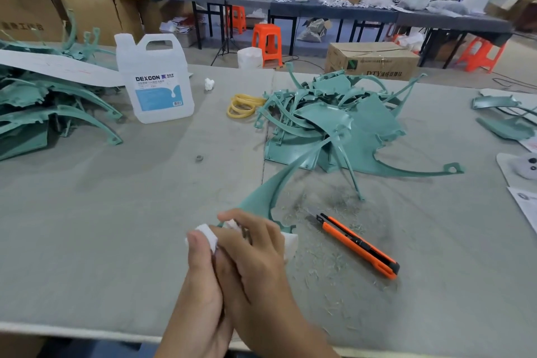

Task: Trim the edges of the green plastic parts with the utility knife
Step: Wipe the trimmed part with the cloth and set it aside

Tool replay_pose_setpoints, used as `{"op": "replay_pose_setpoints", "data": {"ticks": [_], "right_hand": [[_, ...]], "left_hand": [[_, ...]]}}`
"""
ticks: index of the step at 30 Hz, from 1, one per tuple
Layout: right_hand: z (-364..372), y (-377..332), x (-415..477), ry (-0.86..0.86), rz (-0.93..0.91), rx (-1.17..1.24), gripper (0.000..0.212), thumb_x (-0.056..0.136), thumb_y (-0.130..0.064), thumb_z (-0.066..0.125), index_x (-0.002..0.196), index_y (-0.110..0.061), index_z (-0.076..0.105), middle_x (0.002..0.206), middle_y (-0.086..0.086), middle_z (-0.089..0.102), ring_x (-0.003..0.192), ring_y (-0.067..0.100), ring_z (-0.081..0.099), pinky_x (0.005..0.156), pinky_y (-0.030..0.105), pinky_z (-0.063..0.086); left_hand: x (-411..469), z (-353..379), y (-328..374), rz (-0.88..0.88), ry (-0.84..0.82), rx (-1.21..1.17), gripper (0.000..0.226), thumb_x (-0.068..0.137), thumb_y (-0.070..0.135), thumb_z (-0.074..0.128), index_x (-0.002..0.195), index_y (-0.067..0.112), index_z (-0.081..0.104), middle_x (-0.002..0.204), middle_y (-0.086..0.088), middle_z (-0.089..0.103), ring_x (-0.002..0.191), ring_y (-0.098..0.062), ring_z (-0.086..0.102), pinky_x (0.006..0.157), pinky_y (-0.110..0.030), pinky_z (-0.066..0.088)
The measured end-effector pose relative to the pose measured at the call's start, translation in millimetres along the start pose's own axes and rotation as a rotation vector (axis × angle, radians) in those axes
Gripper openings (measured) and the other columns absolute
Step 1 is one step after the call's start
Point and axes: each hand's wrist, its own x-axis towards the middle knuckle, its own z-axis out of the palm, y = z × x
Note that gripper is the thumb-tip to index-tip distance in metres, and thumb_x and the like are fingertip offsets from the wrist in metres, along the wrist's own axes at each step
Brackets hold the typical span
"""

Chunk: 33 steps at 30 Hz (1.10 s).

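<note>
Two hands, left hand (pixel 200 267) and right hand (pixel 255 250), are pressed together, both curled round one white wad (pixel 207 234) at the end of one green plastic part (pixel 261 197). One utility knife (pixel 359 244) is laid on the surface (pixel 116 227) just right of them, and one heap of green parts (pixel 334 125) is piled beyond.

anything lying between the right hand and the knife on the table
Nothing solid: only table with thin green shavings lies between the right hand and the knife, which lies to its right. That hand isn't free though; with the left hand it grips a white cloth at the end of a green part.
</note>
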Motion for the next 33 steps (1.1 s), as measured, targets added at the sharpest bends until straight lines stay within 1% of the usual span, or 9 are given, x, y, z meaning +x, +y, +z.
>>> {"op": "replay_pose_setpoints", "data": {"ticks": [3,5,10,14,20,25,28,30,33], "right_hand": [[1,5,14,0.035,0.058,-0.011,0.016,0.103,-0.037,0.049,0.110,-0.036,0.063,0.126,-0.013,0.056,0.115,0.013,0.044,0.100,0.036,0.041],[0,9,24,0.044,0.137,-0.033,0.013,0.103,-0.036,0.050,0.106,-0.036,0.063,0.123,-0.011,0.056,0.113,0.012,0.039,0.099,0.033,0.038],[-9,9,42,0.069,0.098,-0.191,0.025,0.103,-0.039,0.047,0.106,-0.029,0.069,0.116,-0.008,0.061,0.106,0.017,0.042,0.092,0.025,0.029],[-26,31,63,0.064,0.177,-0.332,0.029,0.103,-0.039,0.049,0.108,-0.023,0.072,0.121,-0.005,0.061,0.109,0.022,0.041,0.087,0.027,0.022],[-50,90,74,0.116,0.371,-0.328,0.028,0.105,-0.041,0.046,0.091,-0.027,0.067,0.102,-0.015,0.053,0.103,0.017,0.037,0.080,0.026,0.018],[-80,122,81,0.296,0.572,-0.157,0.040,0.105,-0.025,0.048,0.066,-0.015,0.046,0.082,0.000,0.052,0.089,0.031,0.051,0.079,0.043,0.040],[-81,91,78,0.473,0.503,0.000,0.039,0.105,-0.028,0.042,0.066,-0.023,0.042,0.083,0.001,0.051,0.089,0.024,0.047,0.077,0.043,0.038],[-67,59,69,0.442,0.405,0.139,0.035,0.106,-0.034,0.042,0.073,-0.028,0.050,0.088,-0.004,0.052,0.086,0.024,0.051,0.073,0.046,0.045],[-32,10,33,0.206,0.268,0.347,0.030,0.105,-0.053,0.038,0.092,-0.040,0.061,0.100,-0.013,0.054,0.090,0.021,0.059,0.080,0.043,0.050]], "left_hand": [[2,-14,-1,0.143,0.011,0.342,0.099,0.033,0.099,0.065,0.089,0.018,0.076,0.098,-0.001,0.075,0.098,-0.020,0.071,0.088,-0.041,0.056],[-1,-16,0,0.233,0.032,0.550,0.094,0.036,0.100,0.062,0.093,0.027,0.078,0.097,-0.002,0.077,0.098,-0.022,0.071,0.092,-0.048,0.053],[-13,-17,5,0.381,0.009,0.787,0.023,0.081,0.069,0.063,0.100,0.059,0.072,0.092,0.014,0.078,0.092,-0.001,0.072,0.074,-0.013,0.053],[-29,-13,14,0.427,-0.070,0.931,0.040,0.075,0.073,0.058,0.115,0.068,0.059,0.112,0.032,0.069,0.111,0.015,0.059,0.087,-0.001,0.042],[-47,-16,26,0.495,-0.025,1.125,0.044,0.070,0.080,0.051,0.114,0.076,0.053,0.104,0.046,0.063,0.097,0.028,0.055,0.072,0.008,0.036],[-45,-37,37,0.590,0.071,1.009,0.037,0.078,0.058,0.066,0.115,0.061,0.066,0.111,0.030,0.071,0.109,0.011,0.063,0.090,-0.007,0.046],[-34,-34,37,0.560,0.116,1.046,0.033,0.086,0.046,0.072,0.111,0.066,0.064,0.110,0.032,0.070,0.109,0.016,0.060,0.087,0.001,0.042],[-27,-25,33,0.479,0.069,0.986,0.032,0.086,0.043,0.063,0.109,0.064,0.066,0.110,0.028,0.072,0.109,0.013,0.062,0.083,0.003,0.041],[-20,-8,23,0.318,0.003,0.806,0.046,0.081,0.074,0.063,0.107,0.040,0.076,0.105,0.013,0.076,0.114,-0.008,0.067,0.087,-0.006,0.047]]}}
